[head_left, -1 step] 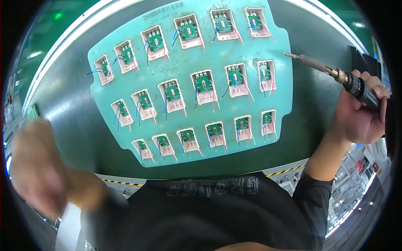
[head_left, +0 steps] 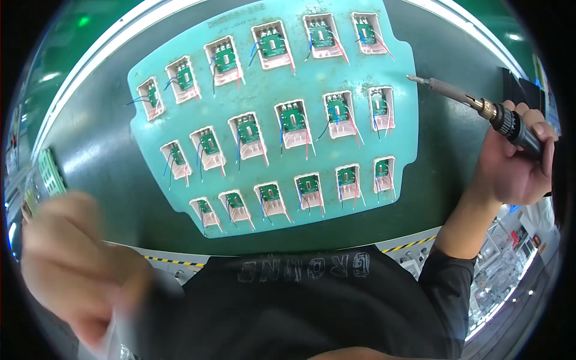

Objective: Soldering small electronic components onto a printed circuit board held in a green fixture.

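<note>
My right hand is wrapped round the dark handle of a soldering iron. Its metal tip points left, over the right edge of a turquoise tray. Three rows of white housings sit in the tray's cutouts, each with a green circuit board inside. Blue or black and red wires stick out from the boards. At the far left, off the tray, my left hand is smeared by motion; its fingers, and anything in them, cannot be made out.
The tray lies on a dark green work surface. A green slatted piece is at the left edge, just beyond my left hand. Yellow-black striped tape marks the near table edge. Clear bags and small parts are at the lower right.
My left hand has shifted a little to the right and toward me, showing more of the green slatted piece. My right hand and the soldering iron stay in place.
</note>
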Demonstrator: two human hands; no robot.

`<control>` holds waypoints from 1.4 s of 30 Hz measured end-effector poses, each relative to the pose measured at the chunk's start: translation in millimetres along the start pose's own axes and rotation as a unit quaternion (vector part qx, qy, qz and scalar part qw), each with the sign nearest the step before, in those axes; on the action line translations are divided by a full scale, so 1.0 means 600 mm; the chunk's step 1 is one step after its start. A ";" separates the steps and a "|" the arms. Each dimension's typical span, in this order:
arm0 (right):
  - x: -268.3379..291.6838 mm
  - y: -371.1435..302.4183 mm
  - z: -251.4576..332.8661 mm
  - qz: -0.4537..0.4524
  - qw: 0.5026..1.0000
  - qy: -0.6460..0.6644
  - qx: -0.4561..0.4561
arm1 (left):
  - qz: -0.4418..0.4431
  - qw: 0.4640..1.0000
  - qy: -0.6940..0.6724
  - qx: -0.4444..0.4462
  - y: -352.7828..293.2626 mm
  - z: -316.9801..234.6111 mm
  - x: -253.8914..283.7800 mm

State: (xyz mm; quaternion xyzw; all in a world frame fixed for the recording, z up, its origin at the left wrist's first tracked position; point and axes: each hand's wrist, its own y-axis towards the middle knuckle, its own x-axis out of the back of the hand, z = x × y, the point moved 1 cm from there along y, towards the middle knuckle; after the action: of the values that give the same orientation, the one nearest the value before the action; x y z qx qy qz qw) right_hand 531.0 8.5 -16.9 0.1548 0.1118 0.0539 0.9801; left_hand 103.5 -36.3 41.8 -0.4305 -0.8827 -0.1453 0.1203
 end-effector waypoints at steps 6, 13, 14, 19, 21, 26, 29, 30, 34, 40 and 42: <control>0.023 0.001 0.008 0.007 1.000 0.026 0.010 | 0.149 0.939 -0.274 0.145 0.165 -0.006 -0.139; 0.038 0.011 0.027 -0.043 0.995 0.078 -0.043 | 0.113 0.951 -0.261 0.119 0.166 -0.029 -0.177; 0.020 0.000 0.021 -0.057 0.994 0.092 -0.008 | 0.106 0.954 -0.257 0.115 0.172 -0.031 -0.184; 0.033 -0.008 0.018 -0.099 0.990 0.081 -0.052 | 0.087 0.967 -0.221 0.095 0.168 -0.028 -0.188; 0.046 -0.011 0.019 -0.118 0.991 0.043 -0.052 | 0.098 0.968 -0.216 0.088 0.169 -0.036 -0.194; 0.051 -0.007 0.022 -0.029 0.999 0.038 0.001 | 0.133 0.969 -0.205 0.037 0.162 -0.053 -0.211; 0.074 -0.006 0.010 -0.061 0.998 0.034 0.007 | 0.138 0.972 -0.187 0.035 0.169 -0.055 -0.224; 0.078 0.000 -0.018 -0.053 0.996 0.065 -0.003 | 0.126 0.975 -0.175 0.057 0.171 -0.055 -0.233; 0.105 0.009 0.021 -0.072 0.997 -0.004 0.011 | 0.143 0.977 -0.156 0.031 0.172 -0.073 -0.240; 0.098 0.005 0.009 -0.051 0.998 -0.023 0.036 | 0.140 0.961 -0.234 -0.046 0.080 0.005 -0.172; 0.106 0.008 0.007 -0.008 0.999 -0.018 0.047 | 0.102 0.965 -0.243 0.001 -0.006 0.036 -0.096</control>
State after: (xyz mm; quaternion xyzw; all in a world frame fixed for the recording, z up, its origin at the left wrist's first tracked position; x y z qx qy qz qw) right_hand 593.1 20.4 -24.2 0.2005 0.0975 0.0384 0.9741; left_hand 133.2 -72.3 1.5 -0.5403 -0.8371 -0.0227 -0.0829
